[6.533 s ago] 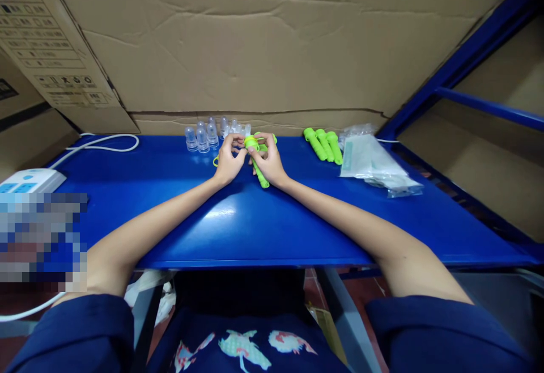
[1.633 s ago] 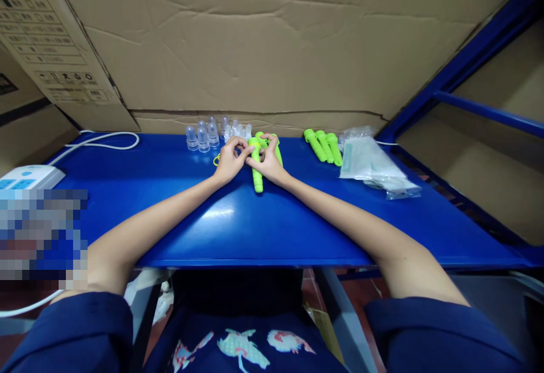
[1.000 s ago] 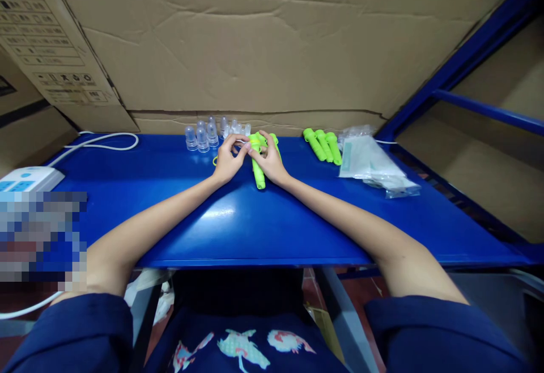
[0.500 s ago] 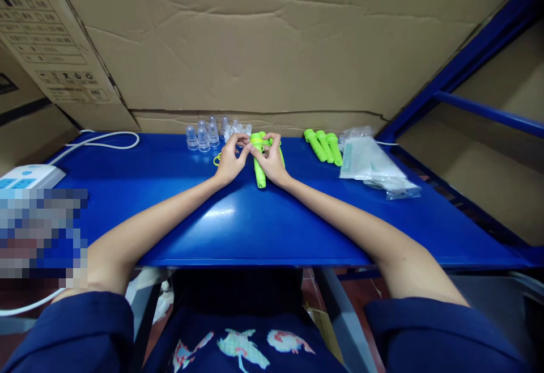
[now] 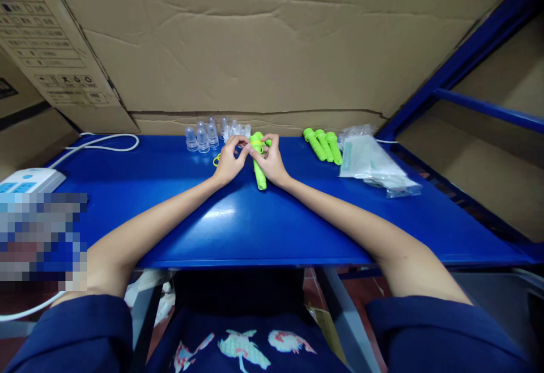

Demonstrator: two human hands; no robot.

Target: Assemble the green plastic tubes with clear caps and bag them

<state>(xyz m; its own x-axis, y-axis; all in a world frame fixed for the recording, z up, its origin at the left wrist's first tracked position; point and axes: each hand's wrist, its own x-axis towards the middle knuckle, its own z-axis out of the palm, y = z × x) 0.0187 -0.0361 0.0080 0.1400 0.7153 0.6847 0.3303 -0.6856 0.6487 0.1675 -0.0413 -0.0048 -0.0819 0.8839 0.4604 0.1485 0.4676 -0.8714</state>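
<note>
The blue bench (image 5: 276,231) has a glossy top (a pale glare sits left of its middle). Along its back stand clear cups (image 5: 203,140), domed ends up, with a yellow ring (image 5: 214,161) lying nearer the front. To the right, three green tubes (image 5: 324,147) lie beside plastic bags (image 5: 369,157); far left are a power strip (image 5: 34,180) and looped white cord (image 5: 137,142).

Torch-shaped handle (image 5: 259,176) between my left hand (image 5: 230,161) and right hand (image 5: 272,163), domed cups (image 5: 202,138) standing behind my left; three more handles (image 5: 325,147) lying further right, plastic bags (image 5: 369,160) beside them, power strip (image 5: 38,178) at the table's (image 5: 255,231) far left, cardboard (image 5: 263,50) behind everything!
</note>
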